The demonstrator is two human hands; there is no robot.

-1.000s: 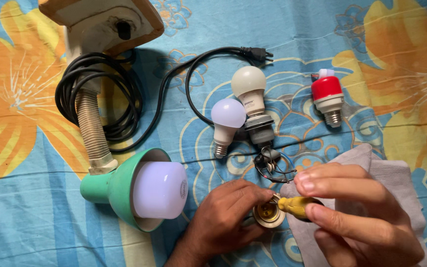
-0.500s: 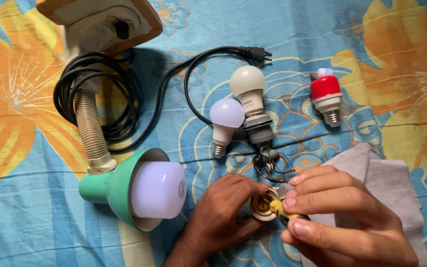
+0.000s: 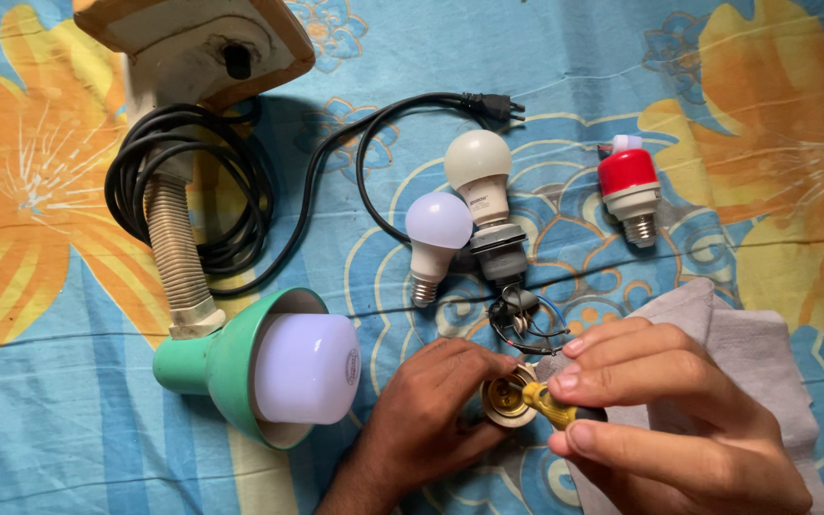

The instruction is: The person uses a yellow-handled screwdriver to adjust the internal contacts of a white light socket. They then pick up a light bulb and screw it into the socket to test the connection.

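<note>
L hand (image 3: pixel 431 405) cups a small brass-coloured lamp socket (image 3: pixel 507 401), fingers curled round it and thumb on its rim, socket held just above the cloth w/ its open mouth turned toward the R hand. R hand (image 3: pixel 665 410) pinches a yellow-handled tool (image 3: pixel 550 405), prob. a small screwdriver, btwn thumb and first fingers; tip sits at or just inside the socket mouth, exact contact pt hidden by the fingers. Thin wires (image 3: pixel 522 324) run from the socket area up to a dark holder (image 3: pixel 500 257) that carries a white bulb (image 3: pixel 479 172). Beside it, touching or nearly so, lies a smaller lilac-white bulb (image 3: pixel 436 234); a red-and-white bulb (image 3: pixel 629 191) lies well apart to the right. Green desk lamp (image 3: pixel 226 367) lies on its side at left w/ a large bulb (image 3: pixel 307 367) seated in the shade, flex neck and coiled black cord (image 3: pixel 183 200) running to its base. Grey rag (image 3: pixel 765 343) under the R wrist. All on a blue-and-orange flowered sheet (image 3: pixel 50 458). Progress, as judged: socket is off any lamp and in hand, tool applied, so work on its inside is under way; socket not yet mounted anywhere, loose bulbs untouched.
</note>
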